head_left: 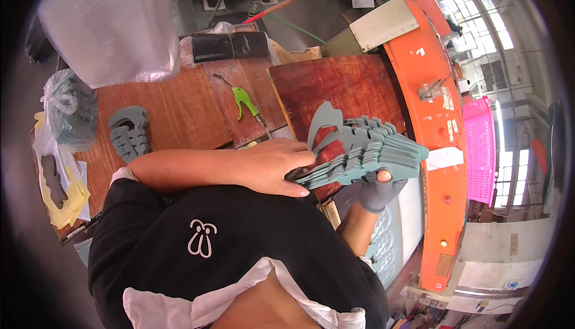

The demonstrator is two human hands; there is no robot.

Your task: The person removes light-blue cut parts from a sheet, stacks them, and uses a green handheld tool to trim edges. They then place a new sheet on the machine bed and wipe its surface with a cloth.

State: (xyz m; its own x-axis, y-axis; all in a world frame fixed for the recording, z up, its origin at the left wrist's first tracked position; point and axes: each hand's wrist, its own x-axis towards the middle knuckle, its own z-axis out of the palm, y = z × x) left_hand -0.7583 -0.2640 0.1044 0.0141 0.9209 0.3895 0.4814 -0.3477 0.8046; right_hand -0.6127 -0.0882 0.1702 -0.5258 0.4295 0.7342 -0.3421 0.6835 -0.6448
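The stack of thin, flat grey-green pieces (380,154) was held up over the reddish-brown worktop (329,80), bunched thickly at its right end in the right grip (382,192) and fanned into separate layers toward the left grip (277,164). Notched, wavy edges repeated from piece to piece, slightly offset. At the upper left, a curved strap-like part stood out from the rest, open gaps beneath it.
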